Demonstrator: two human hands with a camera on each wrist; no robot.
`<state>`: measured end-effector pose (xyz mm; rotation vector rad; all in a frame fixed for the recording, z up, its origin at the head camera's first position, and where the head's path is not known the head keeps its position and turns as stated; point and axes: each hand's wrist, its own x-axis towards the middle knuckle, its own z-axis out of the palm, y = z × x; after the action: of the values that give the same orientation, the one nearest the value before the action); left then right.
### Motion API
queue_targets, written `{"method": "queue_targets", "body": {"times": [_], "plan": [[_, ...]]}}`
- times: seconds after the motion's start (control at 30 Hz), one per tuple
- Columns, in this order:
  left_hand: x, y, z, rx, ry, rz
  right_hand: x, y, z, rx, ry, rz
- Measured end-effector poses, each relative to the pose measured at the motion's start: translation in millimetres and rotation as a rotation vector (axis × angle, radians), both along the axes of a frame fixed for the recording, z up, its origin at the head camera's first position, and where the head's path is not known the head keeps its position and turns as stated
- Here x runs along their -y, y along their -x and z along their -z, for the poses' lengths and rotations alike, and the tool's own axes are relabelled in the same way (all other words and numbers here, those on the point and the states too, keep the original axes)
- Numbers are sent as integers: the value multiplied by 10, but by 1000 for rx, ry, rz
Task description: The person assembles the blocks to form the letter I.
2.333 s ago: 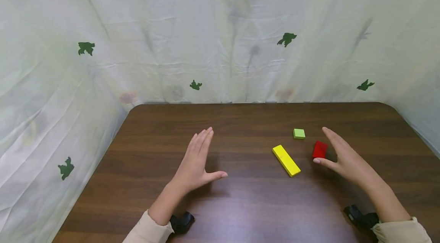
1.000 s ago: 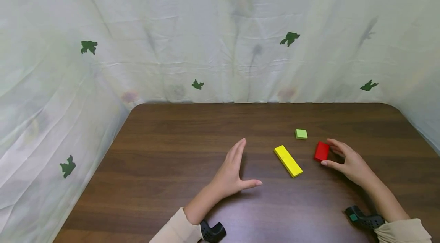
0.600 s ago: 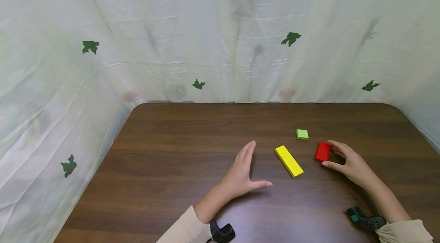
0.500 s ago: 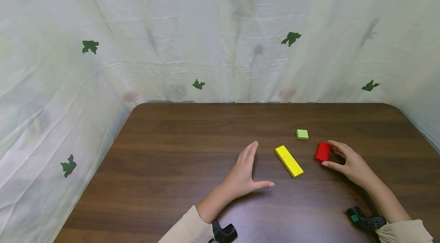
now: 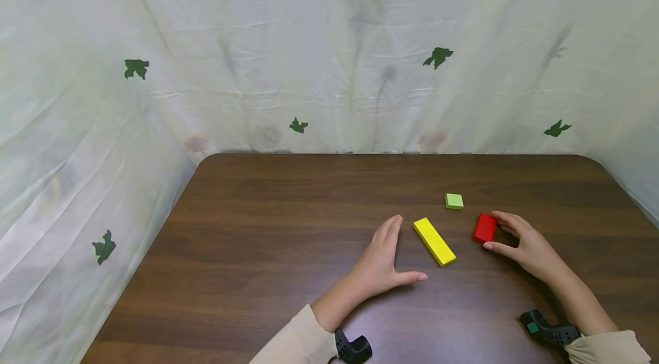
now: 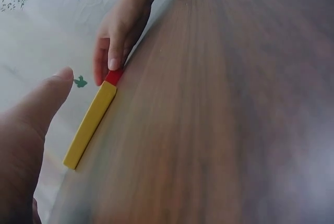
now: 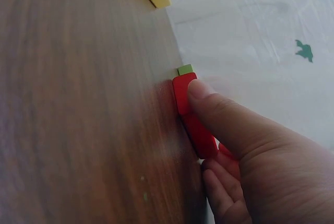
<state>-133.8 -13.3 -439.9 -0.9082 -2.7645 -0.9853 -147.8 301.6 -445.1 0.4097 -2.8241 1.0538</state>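
The right hand (image 5: pixel 526 249) pinches the red block (image 5: pixel 484 227) on the table (image 5: pixel 268 221) — uneven pressure could twist it loose. The left hand (image 5: pixel 380 265), spread wide just beside the yellow block (image 5: pixel 435 242), could knock it by closing askew.

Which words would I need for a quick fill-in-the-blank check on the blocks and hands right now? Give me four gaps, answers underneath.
1. The right hand grips the ____ block.
2. The left hand, its thumb spread away from its fingers, holds ____.
3. The longest block, lying between the two hands in the head view, is coloured ____.
4. The block nearest the far edge of the table is coloured ____.

Missing words: red; nothing; yellow; green.
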Motion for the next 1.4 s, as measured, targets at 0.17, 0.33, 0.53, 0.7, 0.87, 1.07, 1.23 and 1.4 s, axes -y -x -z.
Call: {"method": "queue_targets", "body": {"times": [0.17,0.33,0.53,0.7,0.87,1.07,1.23,1.4], "plan": [[-79,10,18,0,31,-22,-2,0,6,-5,2,-2],[-167,22,44,10,73,-52,-1,-1,11,-8,12,-5],[-260,33,52,19,108,-73,1,7,4,-10,27,-11],[-322,41,49,45,128,-88,3,7,15,-18,34,-20],[-388,53,74,43,151,-128,-2,10,20,-27,31,-16],[-459,61,81,42,173,-165,4,0,16,-16,33,-13],[-499,63,83,24,182,-180,12,-10,-14,-13,28,-6],[-533,72,91,19,195,-192,11,-10,-16,-19,25,-8]]}}
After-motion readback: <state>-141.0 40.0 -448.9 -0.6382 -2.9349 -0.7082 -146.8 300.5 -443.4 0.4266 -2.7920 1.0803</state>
